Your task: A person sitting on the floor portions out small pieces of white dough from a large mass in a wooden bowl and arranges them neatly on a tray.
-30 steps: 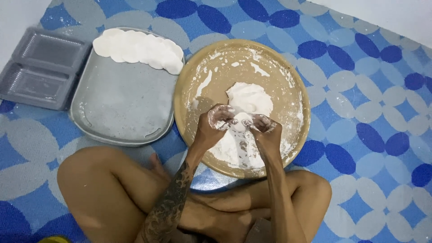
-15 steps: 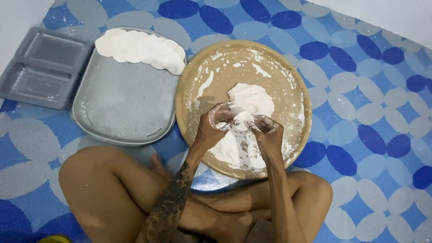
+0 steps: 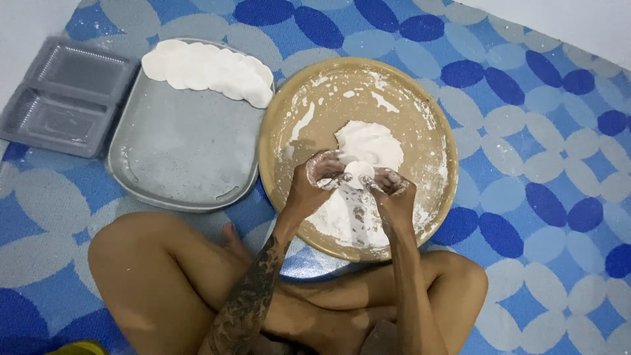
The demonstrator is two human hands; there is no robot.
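Both flour-dusted hands meet over the round tan wooden tray (image 3: 420, 112): the left hand (image 3: 314, 181) and the right hand (image 3: 389, 190) pinch a small round white dough piece (image 3: 359, 172) between curled fingertips, near the tray's centre. A white dough mound (image 3: 369, 141) lies at twelve o'clock from the hands, just beside them. At ten o'clock sits a grey rounded metal tray (image 3: 184, 151) carrying a row of flat white dough discs (image 3: 210, 69) along its far edge, with a grey two-compartment plastic container (image 3: 62, 95) beyond it on the blue patterned mat (image 3: 545, 164).
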